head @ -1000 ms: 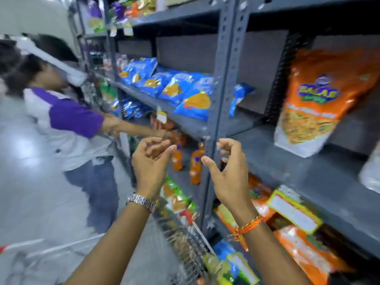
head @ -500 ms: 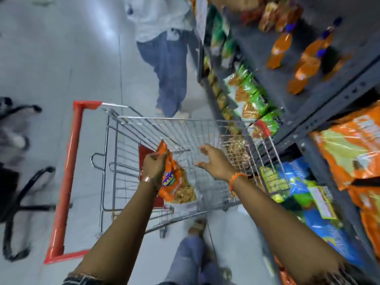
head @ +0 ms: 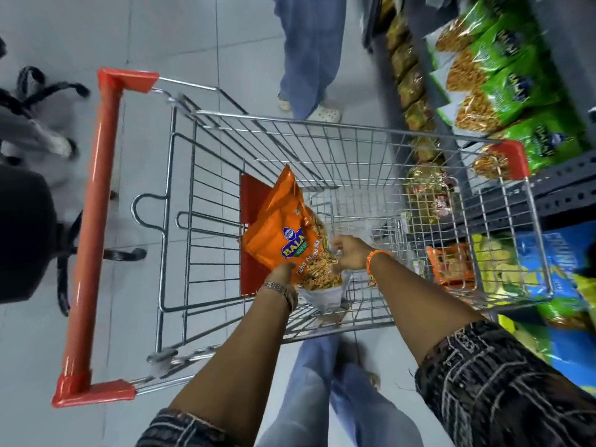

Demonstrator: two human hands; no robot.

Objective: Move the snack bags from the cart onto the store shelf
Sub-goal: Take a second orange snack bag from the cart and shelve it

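An orange snack bag [head: 283,233] stands tilted inside the wire shopping cart [head: 354,146], its white bottom end low near the cart's near wall. My left hand [head: 283,272] grips the bag's lower left edge. My right hand [head: 350,253] holds the bag's right side, fingers curled on it. Both arms reach down into the cart. The grey store shelf [head: 561,191] runs along the right, with green snack bags [head: 496,69] on one level and blue and yellow bags [head: 548,272] on a lower one.
The cart's red handle [head: 96,227] is on the left. Another person's legs in jeans [head: 309,50] stand beyond the cart. A black office chair [head: 29,233] is at the far left. My own legs [head: 338,391] show under the cart's near end. Grey tiled floor lies around.
The view swung from the shelf down to the cart. My left hand took hold of the orange bag, and my right hand has now closed on its other side.
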